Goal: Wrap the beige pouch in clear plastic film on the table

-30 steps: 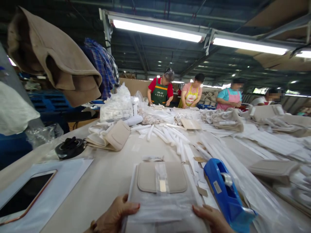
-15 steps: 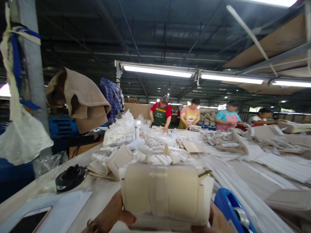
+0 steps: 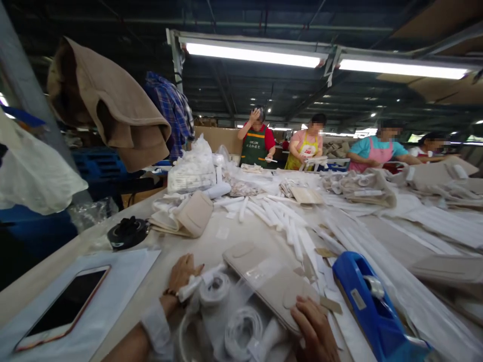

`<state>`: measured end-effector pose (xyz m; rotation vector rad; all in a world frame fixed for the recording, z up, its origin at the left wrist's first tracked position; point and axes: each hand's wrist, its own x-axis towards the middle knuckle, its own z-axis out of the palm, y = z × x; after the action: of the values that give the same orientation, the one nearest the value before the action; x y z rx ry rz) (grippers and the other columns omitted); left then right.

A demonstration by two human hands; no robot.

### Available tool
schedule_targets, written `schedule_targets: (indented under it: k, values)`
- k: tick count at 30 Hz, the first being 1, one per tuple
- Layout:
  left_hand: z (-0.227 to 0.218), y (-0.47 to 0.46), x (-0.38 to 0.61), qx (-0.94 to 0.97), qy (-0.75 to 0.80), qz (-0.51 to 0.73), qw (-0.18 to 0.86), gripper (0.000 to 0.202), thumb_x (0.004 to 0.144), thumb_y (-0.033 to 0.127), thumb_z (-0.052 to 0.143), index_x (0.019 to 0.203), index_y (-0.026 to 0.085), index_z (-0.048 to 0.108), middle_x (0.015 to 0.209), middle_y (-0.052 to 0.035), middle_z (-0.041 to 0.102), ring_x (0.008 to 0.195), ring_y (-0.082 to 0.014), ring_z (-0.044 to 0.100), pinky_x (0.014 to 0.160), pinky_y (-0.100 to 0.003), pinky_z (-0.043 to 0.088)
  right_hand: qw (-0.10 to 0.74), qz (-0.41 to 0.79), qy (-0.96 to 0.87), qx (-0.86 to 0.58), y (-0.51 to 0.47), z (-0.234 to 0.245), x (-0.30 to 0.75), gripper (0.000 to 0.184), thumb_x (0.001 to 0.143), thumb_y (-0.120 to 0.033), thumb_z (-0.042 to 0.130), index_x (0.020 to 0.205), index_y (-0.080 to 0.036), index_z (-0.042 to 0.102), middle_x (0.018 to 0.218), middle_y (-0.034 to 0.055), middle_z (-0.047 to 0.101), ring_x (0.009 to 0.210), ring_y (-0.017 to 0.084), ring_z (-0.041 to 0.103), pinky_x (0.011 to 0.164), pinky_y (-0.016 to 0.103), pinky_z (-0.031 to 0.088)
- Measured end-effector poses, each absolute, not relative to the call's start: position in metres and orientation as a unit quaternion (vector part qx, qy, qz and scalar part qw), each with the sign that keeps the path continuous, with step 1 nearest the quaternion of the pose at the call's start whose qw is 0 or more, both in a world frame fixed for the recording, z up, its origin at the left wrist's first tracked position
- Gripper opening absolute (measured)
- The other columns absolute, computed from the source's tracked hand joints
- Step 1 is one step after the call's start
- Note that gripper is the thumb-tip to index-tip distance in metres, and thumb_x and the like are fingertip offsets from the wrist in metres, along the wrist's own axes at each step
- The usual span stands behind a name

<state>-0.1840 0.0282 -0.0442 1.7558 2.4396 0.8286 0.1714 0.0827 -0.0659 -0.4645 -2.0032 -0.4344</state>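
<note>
A taped bundle of folded beige felt-like sheet point(image 3: 260, 281) lies tilted in front of me. Clear tape crosses its upper face. From its near end show white coiled rolls point(image 3: 244, 332) under thin clear wrap. My left hand point(image 3: 184, 275) is at the bundle's left side, fingers curled against a white rolled piece point(image 3: 202, 281), some fingertips hidden. Over the right edge of the beige sheet bend the fingers of my right hand point(image 3: 316, 327); its thumb is out of sight.
A blue tape dispenser point(image 3: 368, 301) stands at right. To the left are a phone point(image 3: 68, 306) on white sheets and a black round object point(image 3: 128, 232). White strips point(image 3: 279, 216) and folded beige pieces point(image 3: 194, 213) lie beyond. Several co-workers stand across the table.
The bundle has come down and turned, so its rolled end now faces me. My hands moved with it. The view has tilted down; the co-worker in green has raised a hand to the head.
</note>
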Motion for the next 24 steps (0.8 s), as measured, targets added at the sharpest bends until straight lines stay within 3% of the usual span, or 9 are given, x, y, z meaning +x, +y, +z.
schedule_targets:
  k: [4,8,11,14,19,24]
  values:
    - [-0.038,0.013,-0.214,0.578,0.77,0.272,-0.006,0.025,0.087,0.033,0.048,0.093,0.013,0.061,0.096,-0.0105,0.065,0.091,-0.0226,0.062,0.083,-0.04,0.052,0.444,-0.199,-0.85,-0.202,0.091,-0.071,0.178,0.042,0.079,-0.009,0.039,0.121,-0.012,0.046,0.115,0.0156,0.052,0.117,0.027,0.049,0.097,0.048,0.042]
    - [-0.009,-0.034,-0.181,0.652,0.7,0.29,-0.033,0.026,0.087,0.033,0.046,0.102,0.018,0.059,0.107,-0.0087,0.063,0.105,-0.021,0.057,0.094,-0.035,0.046,0.362,-0.242,-0.847,-0.305,0.117,-0.062,0.172,0.039,0.082,-0.008,0.04,0.119,-0.012,0.049,0.116,0.0184,0.055,0.112,0.031,0.051,0.095,0.056,0.039]
    - [0.01,-0.06,-0.12,0.809,0.513,0.275,-0.083,0.024,0.088,0.016,0.045,0.109,0.018,0.056,0.106,-0.0071,0.063,0.105,-0.0174,0.055,0.093,-0.029,0.046,0.329,-0.192,-0.847,-0.37,0.133,-0.051,0.161,0.04,0.081,-0.002,0.036,0.115,-0.014,0.054,0.115,0.018,0.058,0.106,0.032,0.055,0.092,0.058,0.04]
    - [0.01,-0.066,-0.072,0.858,0.461,0.218,-0.069,0.022,0.086,0.015,0.049,0.107,0.014,0.053,0.095,-0.008,0.064,0.095,-0.0196,0.057,0.089,-0.033,0.047,0.387,-0.103,-0.817,-0.414,0.13,-0.043,0.156,0.036,0.082,-0.005,0.035,0.112,-0.012,0.054,0.111,0.0187,0.059,0.104,0.029,0.056,0.087,0.052,0.046]
    - [-0.012,-0.058,-0.053,0.863,0.495,0.096,-0.018,0.006,0.082,0.014,0.052,0.087,0.016,0.051,0.077,-0.0036,0.061,0.067,-0.0186,0.057,0.06,-0.033,0.046,0.443,-0.011,-0.797,-0.41,0.072,-0.05,0.169,0.024,0.089,-0.024,0.043,0.109,-0.016,0.053,0.106,0.0128,0.06,0.102,0.023,0.056,0.087,0.041,0.049]
    - [-0.015,-0.057,-0.044,0.829,0.556,0.027,0.06,0.008,0.079,0.014,0.056,0.078,0.018,0.049,0.076,-0.0012,0.063,0.067,-0.0174,0.056,0.061,-0.03,0.042,0.413,0.074,-0.812,-0.406,0.026,-0.065,0.177,0.024,0.09,-0.03,0.046,0.111,-0.021,0.054,0.108,0.007,0.062,0.102,0.019,0.058,0.085,0.034,0.05]
